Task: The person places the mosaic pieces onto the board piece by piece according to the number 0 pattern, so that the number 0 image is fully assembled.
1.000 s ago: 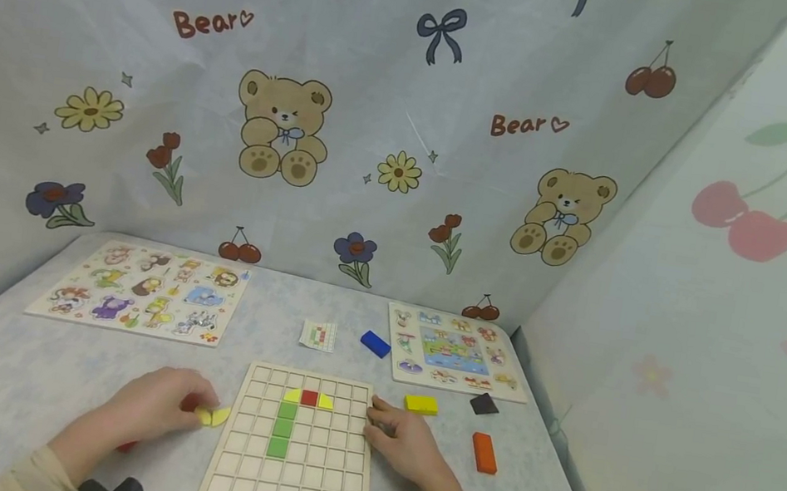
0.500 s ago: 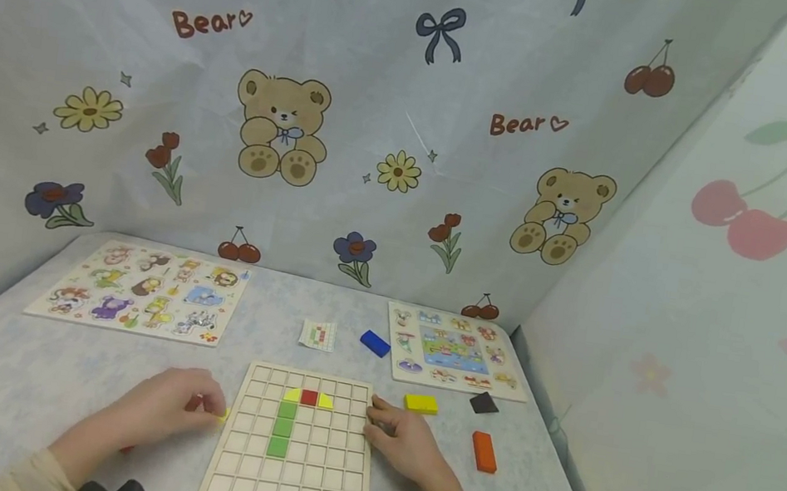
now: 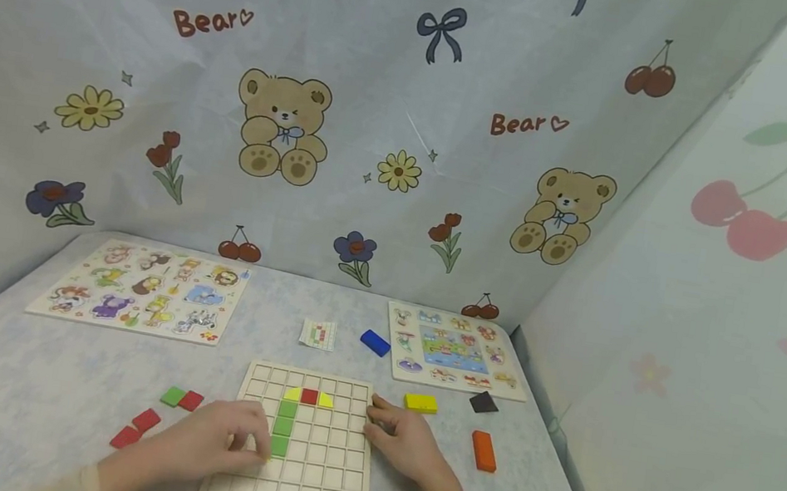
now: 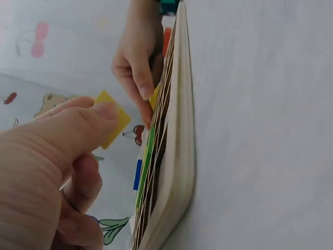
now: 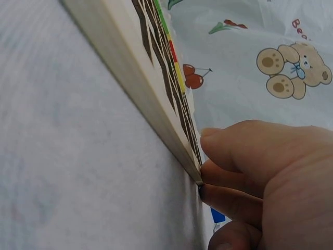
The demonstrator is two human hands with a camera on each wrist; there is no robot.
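The left hand [image 3: 215,439] hovers over the left part of a wooden grid board [image 3: 326,479], beside the lowest of three green tiles [image 3: 283,426] set in a column. Between its thumb and fingertips it pinches a small yellow tile [image 4: 119,124], plain in the left wrist view and nearly hidden in the head view. Above the green column, a red tile [image 3: 309,397] lies between two yellow tiles with a rounded side [image 3: 325,401]. The right hand [image 3: 403,444] holds the board's right edge, its thumb at the top and fingers against the side.
Left of the board lie several loose red tiles [image 3: 146,420] and a green tile [image 3: 173,396]. Behind it are a pattern card [image 3: 318,335] and a blue block [image 3: 375,343]. Yellow [image 3: 421,404], black [image 3: 484,402] and orange [image 3: 484,451] pieces lie right. Two picture puzzles [image 3: 138,287] stand farther back.
The left hand has moved right from the table beside the board to over its lower left cells, carrying a yellow tile. Loose tiles at left are uncovered. The right hand stays put.
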